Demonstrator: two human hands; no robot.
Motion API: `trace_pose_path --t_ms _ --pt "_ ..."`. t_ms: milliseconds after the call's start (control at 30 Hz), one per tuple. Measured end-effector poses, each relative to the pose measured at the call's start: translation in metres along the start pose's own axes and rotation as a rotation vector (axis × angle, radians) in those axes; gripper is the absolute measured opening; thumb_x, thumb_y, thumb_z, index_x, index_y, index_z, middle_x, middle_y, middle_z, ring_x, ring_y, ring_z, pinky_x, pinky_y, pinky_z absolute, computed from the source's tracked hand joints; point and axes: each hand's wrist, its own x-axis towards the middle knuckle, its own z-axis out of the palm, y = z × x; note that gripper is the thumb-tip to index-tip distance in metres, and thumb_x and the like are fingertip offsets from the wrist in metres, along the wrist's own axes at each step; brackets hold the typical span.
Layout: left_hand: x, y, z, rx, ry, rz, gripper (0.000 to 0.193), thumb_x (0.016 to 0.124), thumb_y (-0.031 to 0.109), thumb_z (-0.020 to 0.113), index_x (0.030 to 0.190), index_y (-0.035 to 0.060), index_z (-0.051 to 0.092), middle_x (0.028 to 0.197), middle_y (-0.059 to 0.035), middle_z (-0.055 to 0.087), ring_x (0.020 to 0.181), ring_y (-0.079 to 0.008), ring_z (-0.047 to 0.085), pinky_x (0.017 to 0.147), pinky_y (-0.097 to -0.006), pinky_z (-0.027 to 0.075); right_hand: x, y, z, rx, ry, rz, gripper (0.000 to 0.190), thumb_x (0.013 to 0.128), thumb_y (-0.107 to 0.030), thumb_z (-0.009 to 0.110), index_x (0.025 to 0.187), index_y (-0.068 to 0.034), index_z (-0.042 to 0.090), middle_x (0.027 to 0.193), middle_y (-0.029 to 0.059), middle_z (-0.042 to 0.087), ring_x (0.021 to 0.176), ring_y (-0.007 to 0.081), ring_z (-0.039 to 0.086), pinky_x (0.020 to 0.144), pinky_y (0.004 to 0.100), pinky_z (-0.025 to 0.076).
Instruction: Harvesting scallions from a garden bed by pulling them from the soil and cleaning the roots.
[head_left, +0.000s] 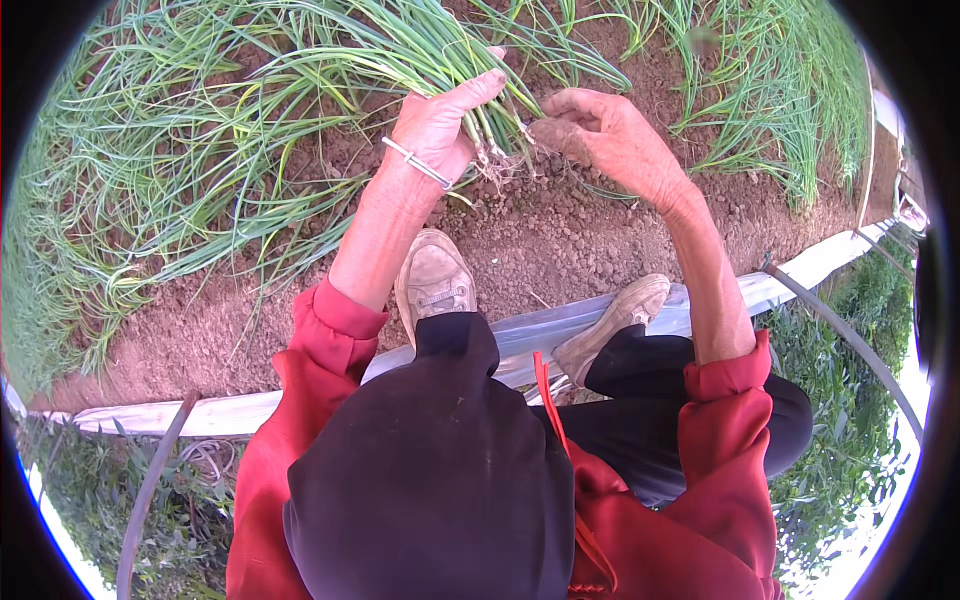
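Note:
My left hand (442, 124) grips a bunch of green onions (420, 56) near its lower stems, with the thumb across the top. Pale stem bases and soil-specked roots (499, 165) stick out below the palm. Just right of the bunch is my right hand (592, 135), its fingers curled and the fingertips close to the roots. Whether those fingertips pinch a root or a stem is too small to tell. A thin bangle circles my left wrist.
Growing green onions (187, 150) cover the bed on the left, and more stand at the right (795, 97). Bare brown soil (540, 232) lies before my shoes. White plastic sheeting (225, 412) edges the bed, with curved poles (847, 330) beside it and leafy plants (142, 517) behind.

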Motion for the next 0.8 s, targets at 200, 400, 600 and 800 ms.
trace_pose_path --t_ms 200,400,600,800 --pt "-0.003 -0.003 -0.007 0.044 -0.007 0.121 0.035 0.078 0.0 0.066 0.111 0.0032 0.055 0.112 -0.0081 0.059 0.095 -0.0156 0.057 0.08 -0.033 0.05 0.006 -0.007 0.03 -0.21 0.181 -0.12 0.028 0.074 -0.026 0.067 0.085 -0.001 0.059 0.076 0.014 0.059 0.071 0.0247 0.058 0.068 0.0361 0.046" --pt "-0.004 -0.008 -0.007 0.177 -0.023 0.117 0.038 0.075 -0.002 0.068 0.111 0.0054 0.056 0.108 -0.0082 0.061 0.094 -0.016 0.058 0.079 -0.0324 0.051 0.001 0.011 0.034 -0.179 0.321 -0.213 0.019 0.075 -0.019 0.063 0.085 -0.003 0.059 0.079 0.0142 0.056 0.072 0.0273 0.057 0.069 0.0374 0.045" --pt "-0.012 0.0 -0.023 0.226 0.049 0.115 0.033 0.077 -0.003 0.065 0.108 0.0056 0.056 0.107 -0.0095 0.062 0.085 -0.0164 0.06 0.072 -0.0308 0.052 0.005 0.046 0.025 -0.139 0.768 -0.068 0.013 0.077 -0.011 0.062 0.08 0.0 0.056 0.071 0.0078 0.056 0.059 0.0149 0.054 0.057 0.0316 0.047" --pt "-0.012 -0.001 -0.026 0.195 0.065 0.188 0.033 0.077 -0.005 0.063 0.107 0.006 0.054 0.106 -0.0106 0.062 0.082 -0.0172 0.061 0.071 -0.0313 0.052 0.001 0.155 0.004 -0.274 0.887 0.305 0.021 0.071 -0.016 0.066 0.086 -0.003 0.059 0.074 0.0133 0.062 0.069 0.0243 0.06 0.069 0.0369 0.047"
